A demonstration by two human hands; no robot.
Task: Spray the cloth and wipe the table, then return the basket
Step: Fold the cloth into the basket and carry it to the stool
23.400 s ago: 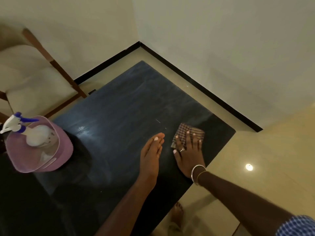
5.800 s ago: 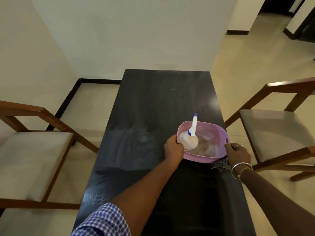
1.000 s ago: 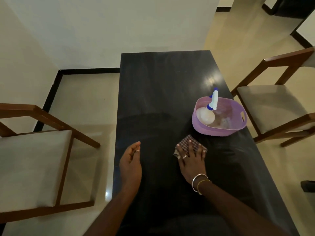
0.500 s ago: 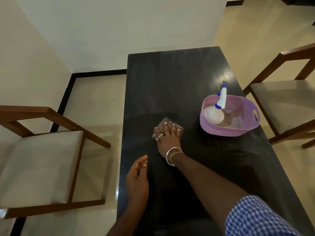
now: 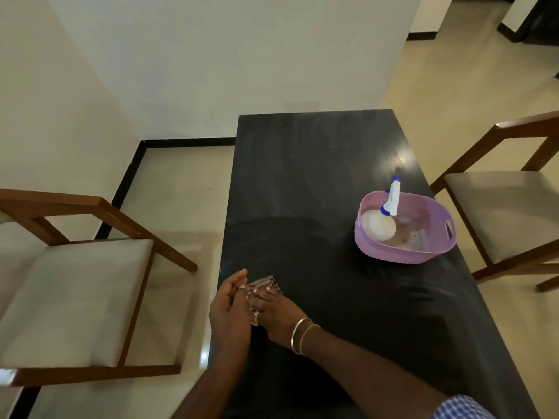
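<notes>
A checked brown cloth (image 5: 263,282) lies at the left edge of the black table (image 5: 317,176). My right hand (image 5: 276,311) presses flat on it, fingers spread over the fabric. My left hand (image 5: 230,309) stands on edge right beside the cloth at the table's rim, touching my right hand, fingers straight and holding nothing. A lilac plastic basket (image 5: 402,254) sits at the table's right side with a white spray bottle (image 5: 382,222) with a blue and white nozzle lying inside it.
A wooden chair with a pale cushion (image 5: 75,294) stands close to the table's left side. Another such chair (image 5: 508,213) stands on the right, near the basket. A cream wall meets the table's far end. Tiled floor surrounds the table.
My right hand has slid the cloth left and toward me, from the table's middle to its left edge. My left hand has closed in against it. The basket has not moved.
</notes>
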